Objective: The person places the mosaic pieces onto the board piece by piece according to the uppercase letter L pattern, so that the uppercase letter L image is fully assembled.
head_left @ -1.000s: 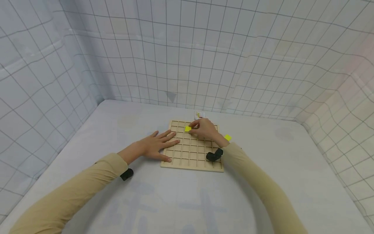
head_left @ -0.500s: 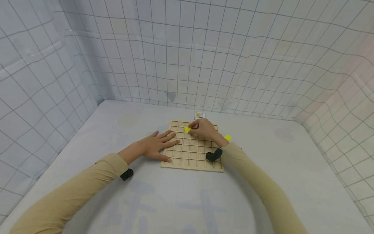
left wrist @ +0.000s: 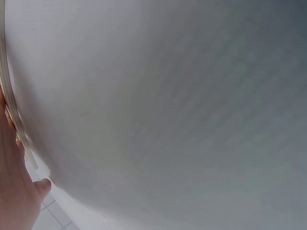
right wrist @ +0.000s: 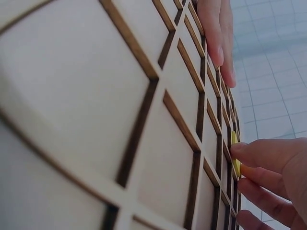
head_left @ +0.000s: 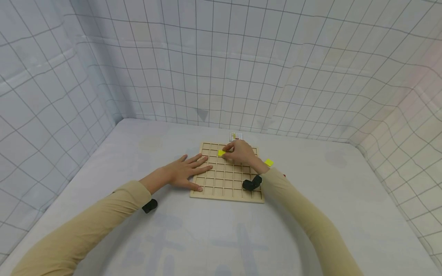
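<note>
White sheeting printed with dark grid lines (head_left: 214,57) rose behind and at both sides of a broad white table (head_left: 200,241). Two tan sleeves (head_left: 304,207) reached forward over it, their cuffs ending at the wrists.

Between the hands lay a pale wooden board (head_left: 219,182), flat, its face divided by raised strips into square cells. The person's left hand (head_left: 183,171) rested across its left edge, palm down, fingers straight and spread wide, thumb near the lower left corner. The right hand (head_left: 241,151) was over the upper part of the board, its thumb and forefinger drawn narrow, pinching a yellow tile; the other fingers were bent beneath, as the right wrist view showed.

A black device sat at each wrist, one by the left cuff (head_left: 150,206) and one by the right (head_left: 252,183). Just beyond the board's far edge lay a small printed grid card (head_left: 237,135), partly behind the right hand.

The pinched yellow tile (head_left: 221,153) stuck out leftward from the fingertips, over the second row from the far edge; whether it sat down in a cell could not be told. A second yellow tile (head_left: 269,163) lay on the table beside the right wrist. Smallest was a red scrap (head_left: 284,175) showing past the right sleeve.
</note>
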`<state>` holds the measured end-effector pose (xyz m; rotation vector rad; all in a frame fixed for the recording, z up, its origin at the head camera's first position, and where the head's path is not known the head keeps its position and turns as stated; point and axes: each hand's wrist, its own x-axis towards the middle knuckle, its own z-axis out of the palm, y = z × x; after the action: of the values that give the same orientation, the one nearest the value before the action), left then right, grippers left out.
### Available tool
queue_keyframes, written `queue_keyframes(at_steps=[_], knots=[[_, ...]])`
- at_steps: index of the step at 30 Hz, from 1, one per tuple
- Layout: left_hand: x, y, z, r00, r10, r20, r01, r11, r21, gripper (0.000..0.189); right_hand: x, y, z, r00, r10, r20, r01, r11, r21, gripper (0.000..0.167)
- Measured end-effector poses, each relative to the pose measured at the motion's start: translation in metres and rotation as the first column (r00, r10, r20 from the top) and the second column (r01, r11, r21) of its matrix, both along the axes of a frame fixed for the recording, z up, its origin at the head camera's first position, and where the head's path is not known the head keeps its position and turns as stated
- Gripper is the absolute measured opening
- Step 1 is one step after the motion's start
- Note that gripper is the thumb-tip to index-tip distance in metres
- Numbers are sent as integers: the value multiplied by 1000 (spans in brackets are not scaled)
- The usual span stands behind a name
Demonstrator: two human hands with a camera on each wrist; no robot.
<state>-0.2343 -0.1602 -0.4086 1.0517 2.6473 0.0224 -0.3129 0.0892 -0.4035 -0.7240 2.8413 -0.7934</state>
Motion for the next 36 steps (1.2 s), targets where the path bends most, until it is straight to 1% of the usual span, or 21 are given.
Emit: queue_keyframes(at_steps=[14,20,23,27,32,36], knots=[[0,1,2,1000,0,-5,0,1000,-9,85,-1,-2,-3,1000,-21,-21,21,1000,10,30],[2,1,3,1000,0,7,0,1000,-6,85,-1,0,-1,999,0,-51,1,1000,13,34],[1,2,3,1000,0,6,0,1000,-21,85,0,4,1,996,0,-84,-1,1000,-4,32],[0,4,3,1000,-3,11,3,999,-32,86,4,14,9,988,1,-155,-9,999,-54,27],[0,4,3,1000,-3,5,3,1000,-31,86,6,32,20,966,26,-258,-53,994,-98,25],[1,2,4,1000,-4,1,4,1000,-15,86,8,50,27,948,14,-319,-59,990,-131,23]])
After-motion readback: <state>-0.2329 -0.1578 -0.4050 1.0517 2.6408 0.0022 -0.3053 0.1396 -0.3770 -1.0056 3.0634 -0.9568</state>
